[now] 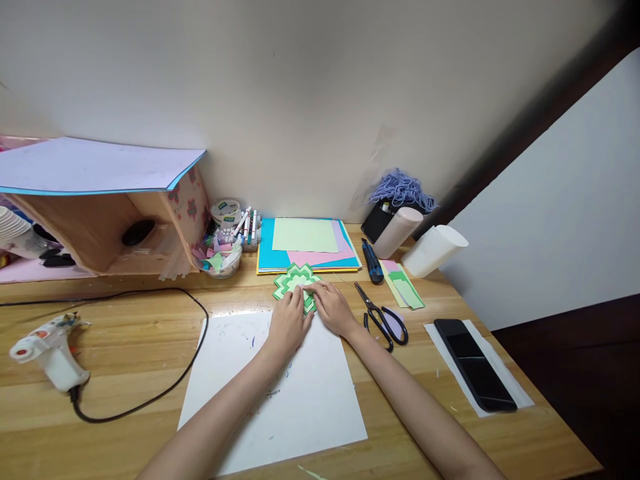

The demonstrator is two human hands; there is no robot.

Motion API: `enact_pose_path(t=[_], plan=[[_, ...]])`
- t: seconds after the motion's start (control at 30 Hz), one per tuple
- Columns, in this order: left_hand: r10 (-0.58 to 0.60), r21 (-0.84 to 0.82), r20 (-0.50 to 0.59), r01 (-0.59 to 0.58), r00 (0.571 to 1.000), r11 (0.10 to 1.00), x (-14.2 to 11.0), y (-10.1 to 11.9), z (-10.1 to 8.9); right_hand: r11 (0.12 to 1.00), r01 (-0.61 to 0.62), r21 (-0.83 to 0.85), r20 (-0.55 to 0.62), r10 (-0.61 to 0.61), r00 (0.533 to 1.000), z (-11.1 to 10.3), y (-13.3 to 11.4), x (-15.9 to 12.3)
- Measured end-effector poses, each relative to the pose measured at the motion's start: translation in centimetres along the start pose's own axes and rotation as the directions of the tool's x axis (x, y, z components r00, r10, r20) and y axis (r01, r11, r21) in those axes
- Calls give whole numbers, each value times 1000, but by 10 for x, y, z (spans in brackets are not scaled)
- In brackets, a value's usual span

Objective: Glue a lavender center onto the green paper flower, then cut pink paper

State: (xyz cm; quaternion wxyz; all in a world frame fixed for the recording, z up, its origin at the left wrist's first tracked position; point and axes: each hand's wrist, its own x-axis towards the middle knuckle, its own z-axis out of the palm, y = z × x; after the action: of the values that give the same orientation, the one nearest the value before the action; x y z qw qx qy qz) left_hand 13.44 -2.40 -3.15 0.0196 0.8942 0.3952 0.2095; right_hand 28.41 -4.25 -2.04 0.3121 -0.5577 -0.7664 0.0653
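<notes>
A layered green and pale green paper flower with zigzag edges lies at the top edge of a white sheet of paper. My left hand is on the flower's near side, its fingers closed together and pressed onto the middle. From the right, my right hand curls inward, fingertips against the flower close to the left fingers. Whether something small sits under the fingertips is hidden. Black-handled scissors lie slightly open to the right of my right hand.
Left: a white glue gun with a looping black cord, and an open box. Behind: a tub of paper scraps and stacked coloured paper. Right: a utility knife, paper strips, two cylinders and a phone.
</notes>
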Motion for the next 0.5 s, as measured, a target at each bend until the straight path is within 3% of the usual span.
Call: enact_pose_path(t=[0.5], plan=[[-10,-57,-35,8,999,998,-1,-1,-1,1000,-26,-18,37,27,999,3,-2,1]])
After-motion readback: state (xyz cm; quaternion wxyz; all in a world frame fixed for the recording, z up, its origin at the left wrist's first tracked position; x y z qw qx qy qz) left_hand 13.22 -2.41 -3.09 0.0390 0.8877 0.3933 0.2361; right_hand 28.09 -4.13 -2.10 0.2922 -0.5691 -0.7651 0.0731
